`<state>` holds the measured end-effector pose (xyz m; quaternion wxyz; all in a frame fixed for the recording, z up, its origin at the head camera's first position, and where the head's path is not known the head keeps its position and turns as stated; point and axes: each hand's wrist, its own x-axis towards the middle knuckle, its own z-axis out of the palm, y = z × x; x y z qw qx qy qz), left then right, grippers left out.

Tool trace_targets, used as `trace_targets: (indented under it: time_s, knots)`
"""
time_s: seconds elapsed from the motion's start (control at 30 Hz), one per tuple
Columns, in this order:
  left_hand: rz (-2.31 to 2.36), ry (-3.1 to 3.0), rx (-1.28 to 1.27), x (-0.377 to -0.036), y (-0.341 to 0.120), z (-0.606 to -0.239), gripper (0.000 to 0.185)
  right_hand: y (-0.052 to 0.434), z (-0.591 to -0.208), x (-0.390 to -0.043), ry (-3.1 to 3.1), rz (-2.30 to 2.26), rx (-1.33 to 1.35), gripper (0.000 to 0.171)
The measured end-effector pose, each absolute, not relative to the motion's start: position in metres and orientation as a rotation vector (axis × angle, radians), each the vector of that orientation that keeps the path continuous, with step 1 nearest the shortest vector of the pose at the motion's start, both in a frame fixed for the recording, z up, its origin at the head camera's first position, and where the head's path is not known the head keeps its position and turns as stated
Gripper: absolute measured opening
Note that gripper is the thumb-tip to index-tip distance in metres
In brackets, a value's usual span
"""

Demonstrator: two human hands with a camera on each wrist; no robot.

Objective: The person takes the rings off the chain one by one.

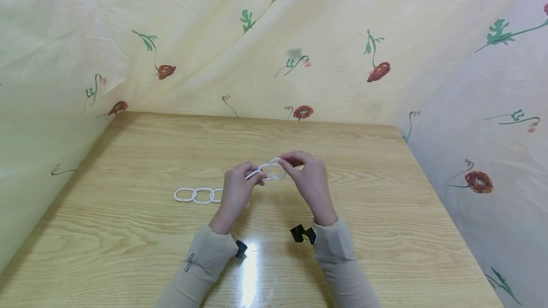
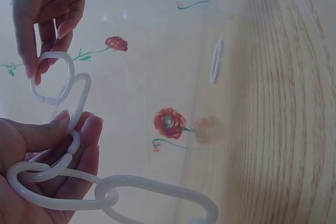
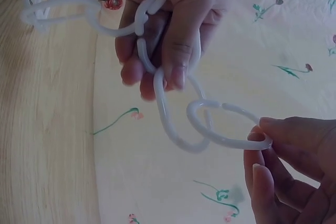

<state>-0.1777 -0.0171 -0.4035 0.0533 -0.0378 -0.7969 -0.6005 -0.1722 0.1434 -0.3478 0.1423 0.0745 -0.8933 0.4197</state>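
Note:
A chain of white plastic oval links (image 1: 274,179) is held up between both hands over the table. My left hand (image 1: 237,184) pinches a link with thumb and fingers, and several joined links drape over its palm in the left wrist view. My right hand (image 1: 310,177) pinches the end link (image 3: 231,142) between thumb and fingertips. That end link passes through the neighbouring link (image 3: 165,111), and small gaps show in some links. More joined links (image 1: 185,188) lie on the table left of my left hand, which partly hides them in the head view.
The wood-grain table (image 1: 385,232) reaches back to a flowered cloth (image 1: 192,27) that hangs behind it and along both sides. In the left wrist view, a separate white link (image 2: 216,61) lies on the table. Black wrist devices (image 1: 303,234) sit at the beige cuffs.

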Motion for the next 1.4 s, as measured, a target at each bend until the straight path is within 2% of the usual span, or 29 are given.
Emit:
trace_targets:
  time_s: [0.7, 1.4]
  knots:
    - [-1.814, -2.397, -0.151, -0.177, -0.016, -0.406, 0.009, 0.191, -0.344, -0.186, -2.559, 1.255, -0.154, 0.02]
    - [-1.795, -2.405, -0.158, -0.176, -0.017, -0.405, 0.011, 0.226, -0.356, -0.198, -2.49, 1.318, -0.31, 0.022]
